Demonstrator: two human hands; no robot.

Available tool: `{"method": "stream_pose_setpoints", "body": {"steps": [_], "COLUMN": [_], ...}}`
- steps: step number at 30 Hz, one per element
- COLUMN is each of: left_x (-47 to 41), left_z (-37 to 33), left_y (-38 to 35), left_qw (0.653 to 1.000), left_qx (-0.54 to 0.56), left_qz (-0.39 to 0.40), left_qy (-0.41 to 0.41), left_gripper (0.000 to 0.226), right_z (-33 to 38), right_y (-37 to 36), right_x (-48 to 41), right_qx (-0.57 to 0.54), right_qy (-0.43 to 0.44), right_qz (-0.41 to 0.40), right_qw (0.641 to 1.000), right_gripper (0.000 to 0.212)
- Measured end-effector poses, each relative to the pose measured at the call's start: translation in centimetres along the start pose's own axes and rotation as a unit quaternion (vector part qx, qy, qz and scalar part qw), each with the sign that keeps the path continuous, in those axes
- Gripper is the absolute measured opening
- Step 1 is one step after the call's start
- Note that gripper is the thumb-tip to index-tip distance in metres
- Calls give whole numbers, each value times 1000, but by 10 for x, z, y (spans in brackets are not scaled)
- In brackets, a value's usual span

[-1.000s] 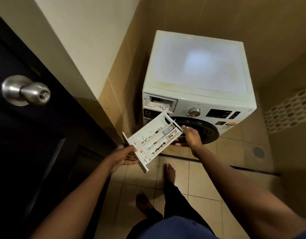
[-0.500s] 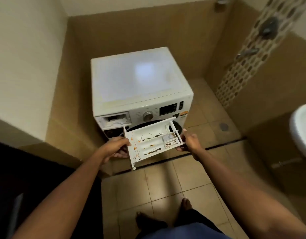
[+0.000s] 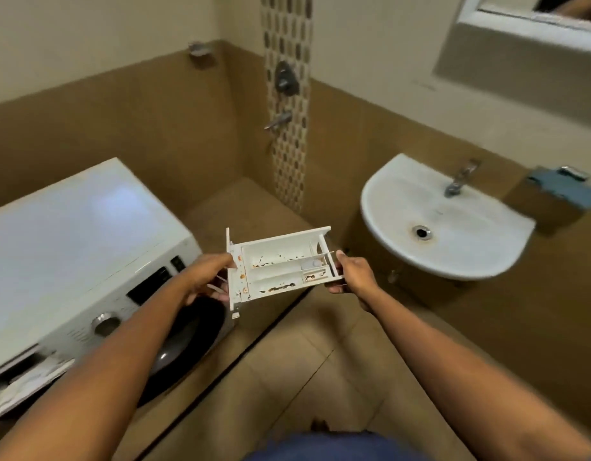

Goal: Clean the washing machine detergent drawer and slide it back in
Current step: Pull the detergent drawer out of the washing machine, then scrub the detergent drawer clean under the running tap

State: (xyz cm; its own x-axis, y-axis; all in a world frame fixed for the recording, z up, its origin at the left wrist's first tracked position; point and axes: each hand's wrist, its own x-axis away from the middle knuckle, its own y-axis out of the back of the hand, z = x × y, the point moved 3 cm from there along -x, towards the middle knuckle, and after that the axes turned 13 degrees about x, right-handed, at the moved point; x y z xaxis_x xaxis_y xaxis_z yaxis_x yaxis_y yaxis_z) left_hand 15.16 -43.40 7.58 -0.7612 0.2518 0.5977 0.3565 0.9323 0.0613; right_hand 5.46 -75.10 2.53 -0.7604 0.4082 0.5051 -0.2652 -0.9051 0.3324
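Note:
The white detergent drawer (image 3: 280, 261) is out of the machine and held level in mid-air, with brown and orange stains in its compartments. My left hand (image 3: 205, 277) grips its front panel end on the left. At the back end on the right, my right hand (image 3: 352, 272) holds it. The white washing machine (image 3: 74, 241) stands at the left, and its empty drawer slot (image 3: 24, 377) shows at the lower left of its front.
A white wall-hung sink (image 3: 400, 201) with a tap (image 3: 458, 179) is at the right. Shower fittings (image 3: 284, 78) sit on the patterned tile strip at the back. A blue cloth (image 3: 560, 186) hangs beside the sink. The floor is tan tile.
The view has swung right from the washing machine toward the sink. The drawer, still held in both hands, has moved away from the machine's front and now hangs level between machine and sink.

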Motion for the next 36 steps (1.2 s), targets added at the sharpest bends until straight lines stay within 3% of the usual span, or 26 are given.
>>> {"method": "stream_pose_setpoints", "body": {"steps": [2,5,11,22,32,36], "left_x": [-34,-50,-106,-229,-317,-341], "left_z": [-46,-72,-154,-229,-217,-206], "left_y": [-68,-94,-205,-369,-457,-470], "left_qw": [999,997,980,933,893,901], "left_qx": [-32,-52,-114,-212,-270,-270], "left_qz": [39,49,151,288,361,337], "left_qy": [-16,-38,-62,-49,9,33], "left_gripper": [25,26,27,29,26,23], "right_z": [-4,-2,-12,-46,-72,-80], "right_y": [70,100,203,289,308,315], "right_x": [-23,-27,-48,-96,-144,-167], "right_qx": [-33,-22,-97,-152,-152,-136], "right_qy": [-9,-10,-44,-145,-246,-282], "right_qz": [-52,-67,-174,-303,-317,-288], "right_qw": [998,997,979,929,904,905], "right_gripper": [41,41,42,49,52,53]}}
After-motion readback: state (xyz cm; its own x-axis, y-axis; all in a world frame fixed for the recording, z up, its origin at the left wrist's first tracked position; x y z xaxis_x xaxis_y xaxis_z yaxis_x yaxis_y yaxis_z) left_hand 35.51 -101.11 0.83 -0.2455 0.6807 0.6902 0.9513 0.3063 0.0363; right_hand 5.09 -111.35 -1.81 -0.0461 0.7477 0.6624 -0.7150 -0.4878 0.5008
